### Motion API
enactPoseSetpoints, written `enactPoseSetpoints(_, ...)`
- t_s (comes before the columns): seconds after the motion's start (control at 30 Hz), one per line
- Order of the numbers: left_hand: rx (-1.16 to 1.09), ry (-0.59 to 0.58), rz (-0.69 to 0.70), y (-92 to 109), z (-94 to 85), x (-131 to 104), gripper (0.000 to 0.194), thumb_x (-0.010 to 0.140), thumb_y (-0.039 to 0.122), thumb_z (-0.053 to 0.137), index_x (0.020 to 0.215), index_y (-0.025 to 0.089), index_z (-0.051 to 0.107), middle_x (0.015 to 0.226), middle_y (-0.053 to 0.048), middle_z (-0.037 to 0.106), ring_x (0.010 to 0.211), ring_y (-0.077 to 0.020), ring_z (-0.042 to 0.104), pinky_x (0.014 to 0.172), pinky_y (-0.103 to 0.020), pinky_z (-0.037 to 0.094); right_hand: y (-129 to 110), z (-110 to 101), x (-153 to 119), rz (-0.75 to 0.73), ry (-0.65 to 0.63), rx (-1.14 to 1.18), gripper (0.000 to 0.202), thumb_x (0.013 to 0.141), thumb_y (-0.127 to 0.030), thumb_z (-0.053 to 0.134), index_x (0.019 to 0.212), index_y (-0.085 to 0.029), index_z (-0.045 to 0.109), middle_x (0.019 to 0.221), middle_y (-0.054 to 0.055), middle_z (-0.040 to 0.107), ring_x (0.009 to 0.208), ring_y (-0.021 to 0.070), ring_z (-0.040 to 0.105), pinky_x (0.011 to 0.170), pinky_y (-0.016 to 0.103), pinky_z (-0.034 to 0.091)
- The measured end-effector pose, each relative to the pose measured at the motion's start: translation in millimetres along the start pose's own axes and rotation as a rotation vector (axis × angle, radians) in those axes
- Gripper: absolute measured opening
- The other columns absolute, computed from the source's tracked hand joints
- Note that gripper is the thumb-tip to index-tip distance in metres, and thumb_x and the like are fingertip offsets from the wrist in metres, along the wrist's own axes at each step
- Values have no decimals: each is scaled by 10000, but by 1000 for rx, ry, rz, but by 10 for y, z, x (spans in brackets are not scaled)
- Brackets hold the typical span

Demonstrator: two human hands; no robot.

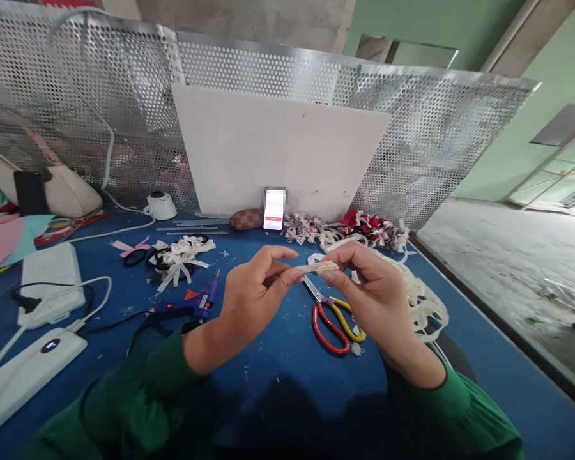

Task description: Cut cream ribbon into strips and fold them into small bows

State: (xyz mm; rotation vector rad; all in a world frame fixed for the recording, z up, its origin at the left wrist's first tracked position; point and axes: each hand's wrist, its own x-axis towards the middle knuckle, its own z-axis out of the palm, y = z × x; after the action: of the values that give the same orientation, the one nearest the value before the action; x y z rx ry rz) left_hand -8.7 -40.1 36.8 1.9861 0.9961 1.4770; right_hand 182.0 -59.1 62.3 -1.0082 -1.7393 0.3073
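Note:
A small piece of cream ribbon [326, 267], gathered at its right part, is stretched between my two hands above the table. My left hand [259, 291] pinches its flat left end between thumb and finger. On the gathered part, the thumb and fingers of my right hand [374, 291] are pressed together. Scissors [332, 324] with one red and one yellow handle lie beneath and between the hands, their blades partly open. Loose cream ribbon [426, 306] is heaped to the right, partly hidden behind my right hand.
A blue glue gun [186, 306] with its cable lies left of my left hand. Ribbon bows [179, 255] sit behind it. A lit phone [274, 209] leans against a white board [278, 147]. Power strip [52, 281] and power bank [33, 370] are at the left.

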Motion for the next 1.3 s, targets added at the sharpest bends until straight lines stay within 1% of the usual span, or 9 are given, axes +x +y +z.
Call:
enactPoseSetpoints(0.07, 34, -11, 28, -15, -2, 10, 189, 950, 292, 658, 1121, 225, 704, 851, 2, 802, 783, -158, 753, 706, -244, 560, -2, -1, -2, -8, -1, 2, 79, 924, -223, 668, 845, -218, 668, 782, 1, 651, 695, 147, 580, 625, 298, 448)
enactPoseSetpoints(0.2, 62, -40, 35, -8, -12, 29, 119, 949, 228, 636, 909, 219, 747, 761, 23, 777, 667, -124, 702, 641, -219, 528, -23, 4, -3, 2, -11, 5, 82, 927, -207, 658, 846, -218, 667, 794, 4, 654, 709, 149, 588, 640, 297, 462)
enactPoseSetpoints(0.3, 44, -8, -14, 16, -8, 24, 122, 931, 210, 633, 857, 201, 730, 703, 32, 743, 577, -96, 635, 552, -194, 479, -36, 23, -12, -22, -85, 47, 79, 924, -218, 672, 845, -217, 666, 787, 1, 648, 705, 144, 588, 630, 286, 469)
enactPoseSetpoints(0.4, 29, 13, -27, 37, 9, 3, 120, 908, 189, 638, 825, 193, 725, 677, 37, 717, 565, -84, 606, 528, -179, 456, -42, 53, -27, -42, -151, 90, 86, 923, -230, 687, 841, -215, 665, 772, -6, 638, 688, 133, 583, 620, 275, 472)
enactPoseSetpoints(0.6, -38, 14, -31, 69, 46, -15, 132, 901, 182, 630, 852, 187, 752, 699, 22, 734, 569, -93, 607, 511, -186, 462, -27, 94, -40, -41, -46, 35, 50, 920, -227, 691, 872, -231, 704, 787, 9, 641, 704, 153, 586, 622, 300, 493)
enactPoseSetpoints(0.83, -61, 0, -35, 72, 58, -16, 157, 911, 176, 615, 907, 193, 770, 783, 2, 774, 639, -120, 668, 560, -202, 513, 18, 152, -63, -41, 56, 41, 83, 894, -224, 723, 926, -276, 779, 870, 34, 726, 790, 195, 691, 664, 341, 569)
enactPoseSetpoints(0.97, -16, -21, 66, 33, 42, -13, 166, 914, 137, 608, 926, 197, 762, 815, 7, 787, 659, -111, 685, 603, -193, 520, 44, 139, -58, -20, 45, 79, 140, 892, -202, 722, 972, -291, 796, 872, 29, 731, 794, 192, 702, 668, 338, 579)
enactPoseSetpoints(1.13, 36, -71, 198, 2, 8, 23, 155, 930, 159, 602, 938, 194, 753, 800, -1, 789, 669, -121, 706, 622, -203, 513, 66, 80, -37, -15, -39, 89, 131, 903, -199, 713, 988, -267, 786, 868, 38, 731, 783, 185, 690, 643, 322, 558)
enactPoseSetpoints(1.3, 65, -74, 194, 3, 12, 26, 151, 935, 168, 598, 934, 195, 747, 776, 4, 774, 645, -114, 679, 606, -207, 485, 30, 98, -35, -73, 11, -2, 36, 889, -213, 742, 887, -247, 756, 833, 28, 717, 759, 174, 682, 640, 309, 541)
